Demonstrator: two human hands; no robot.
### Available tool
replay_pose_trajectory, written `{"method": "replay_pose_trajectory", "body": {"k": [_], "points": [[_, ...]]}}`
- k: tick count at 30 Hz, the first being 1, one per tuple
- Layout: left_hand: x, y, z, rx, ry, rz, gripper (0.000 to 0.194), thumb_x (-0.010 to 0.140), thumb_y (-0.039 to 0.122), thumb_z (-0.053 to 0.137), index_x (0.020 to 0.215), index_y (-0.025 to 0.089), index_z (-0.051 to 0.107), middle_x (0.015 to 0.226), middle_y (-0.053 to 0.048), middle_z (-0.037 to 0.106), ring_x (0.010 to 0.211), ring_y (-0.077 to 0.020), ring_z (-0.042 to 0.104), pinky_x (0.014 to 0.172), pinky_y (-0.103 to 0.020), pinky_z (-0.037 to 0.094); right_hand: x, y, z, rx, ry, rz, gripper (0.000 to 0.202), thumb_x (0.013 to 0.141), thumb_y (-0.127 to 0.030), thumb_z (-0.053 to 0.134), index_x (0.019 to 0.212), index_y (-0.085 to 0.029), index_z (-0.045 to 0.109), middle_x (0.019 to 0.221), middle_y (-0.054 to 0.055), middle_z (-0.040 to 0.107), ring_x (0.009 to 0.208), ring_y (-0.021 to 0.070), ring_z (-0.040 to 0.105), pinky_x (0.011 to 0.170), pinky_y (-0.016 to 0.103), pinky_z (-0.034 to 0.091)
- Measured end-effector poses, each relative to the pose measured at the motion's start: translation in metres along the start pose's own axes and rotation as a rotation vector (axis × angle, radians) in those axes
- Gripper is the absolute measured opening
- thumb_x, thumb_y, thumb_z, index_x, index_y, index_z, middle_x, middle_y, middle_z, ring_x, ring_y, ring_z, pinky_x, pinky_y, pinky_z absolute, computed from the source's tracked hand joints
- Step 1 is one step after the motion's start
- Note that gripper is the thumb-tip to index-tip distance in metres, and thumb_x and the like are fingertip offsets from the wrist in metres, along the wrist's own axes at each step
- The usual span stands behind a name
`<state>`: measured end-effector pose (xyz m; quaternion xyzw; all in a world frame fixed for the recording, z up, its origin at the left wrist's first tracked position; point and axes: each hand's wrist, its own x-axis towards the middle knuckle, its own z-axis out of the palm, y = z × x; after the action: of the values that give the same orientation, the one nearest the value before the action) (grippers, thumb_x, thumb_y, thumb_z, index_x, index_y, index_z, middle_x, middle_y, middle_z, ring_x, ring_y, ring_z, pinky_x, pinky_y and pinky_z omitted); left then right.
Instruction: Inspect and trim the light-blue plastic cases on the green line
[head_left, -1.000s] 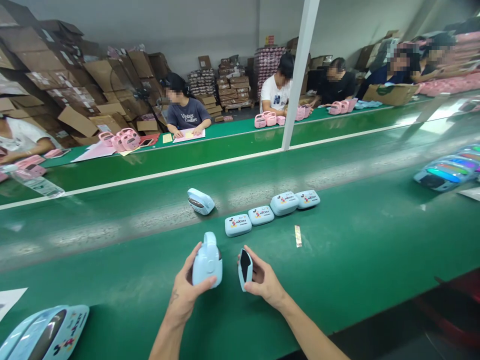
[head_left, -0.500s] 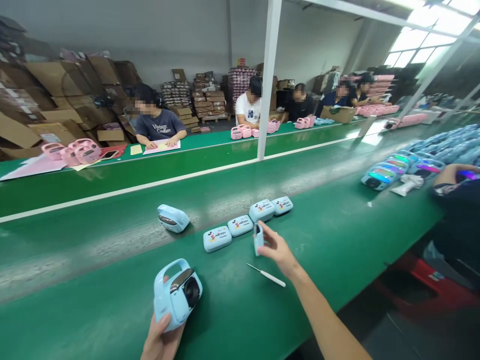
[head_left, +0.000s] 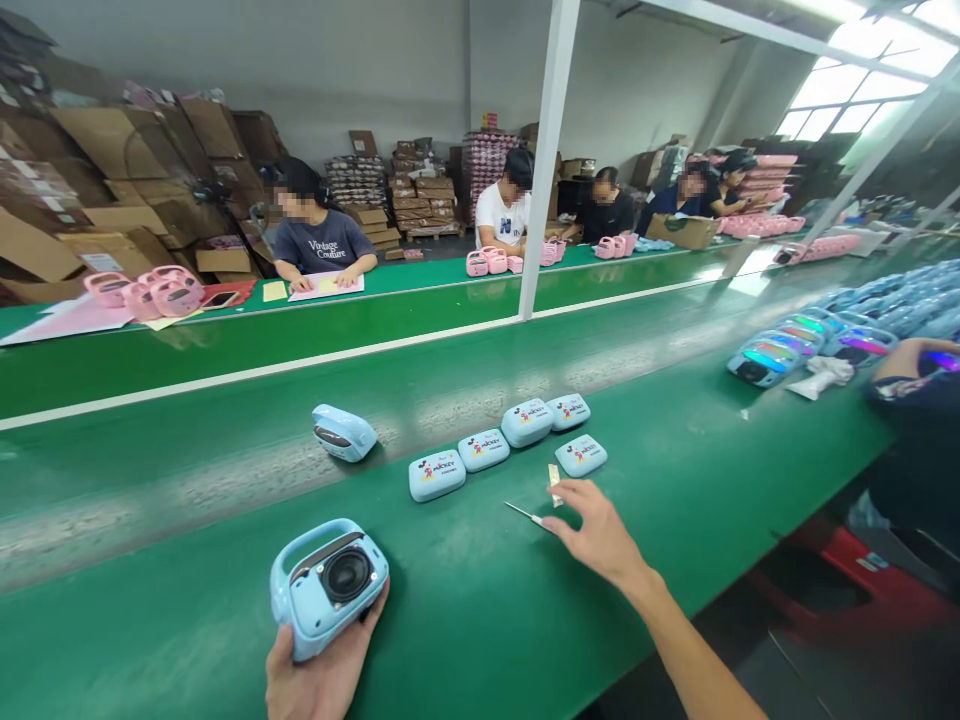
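Note:
My left hand (head_left: 322, 665) holds a light blue portable speaker (head_left: 330, 590) from below, its carry handle up and its round black driver facing me. My right hand (head_left: 600, 530) is over the green table, thumb and fingers apart. Under it, a screwdriver (head_left: 529, 514) shows its thin shaft; the hand covers most of its handle. A small pale printed strip (head_left: 555, 484) is at the fingertips; whether they touch is unclear. Just beyond lies a blue cover printed with Mickey (head_left: 582, 456). Several similar covers (head_left: 484, 451) form a row to its left.
Another blue speaker (head_left: 343, 434) lies tilted on the belt (head_left: 187, 470). At right are many blue speakers (head_left: 772, 355), some lit, and a co-worker's arm (head_left: 911, 370). A white post (head_left: 547, 170) rises mid-view. Co-workers sit across the line near pink speakers (head_left: 172, 292).
My right hand has let go of the blue cover, which now lies flat, and moved down to the right over the screwdriver. The left hand has turned the speaker's driver towards me.

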<state>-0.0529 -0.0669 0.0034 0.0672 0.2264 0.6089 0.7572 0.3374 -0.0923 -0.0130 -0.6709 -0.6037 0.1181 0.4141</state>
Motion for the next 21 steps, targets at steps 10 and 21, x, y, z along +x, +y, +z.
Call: {"method": "replay_pose_trajectory", "body": {"k": [10, 21], "points": [[-0.003, 0.004, -0.006, -0.022, -0.015, -0.019, 0.072, 0.073, 0.031, 0.073, 0.142, 0.042, 0.054, 0.15, -0.004, 0.058, 0.14, -0.0412, 0.049, 0.112, -0.065, 0.04, 0.002, 0.02, 0.018, -0.105, 0.093, -0.005, 0.031, 0.097, -0.027, 0.047, 0.106, -0.023, 0.076, 0.1, 0.012, 0.073, 0.094, 0.0288, 0.066, 0.088, 0.047, 0.056], [0.0, 0.005, -0.007, -0.019, -0.045, -0.041, 0.07, 0.073, 0.032, 0.073, 0.141, 0.042, 0.055, 0.148, -0.005, 0.06, 0.137, -0.043, 0.052, 0.108, -0.066, 0.044, 0.006, 0.032, 0.012, -0.164, 0.199, 0.074, 0.029, 0.093, -0.032, 0.052, 0.104, -0.018, 0.076, 0.11, 0.016, 0.072, 0.101, 0.031, 0.066, 0.088, 0.048, 0.056]]}}
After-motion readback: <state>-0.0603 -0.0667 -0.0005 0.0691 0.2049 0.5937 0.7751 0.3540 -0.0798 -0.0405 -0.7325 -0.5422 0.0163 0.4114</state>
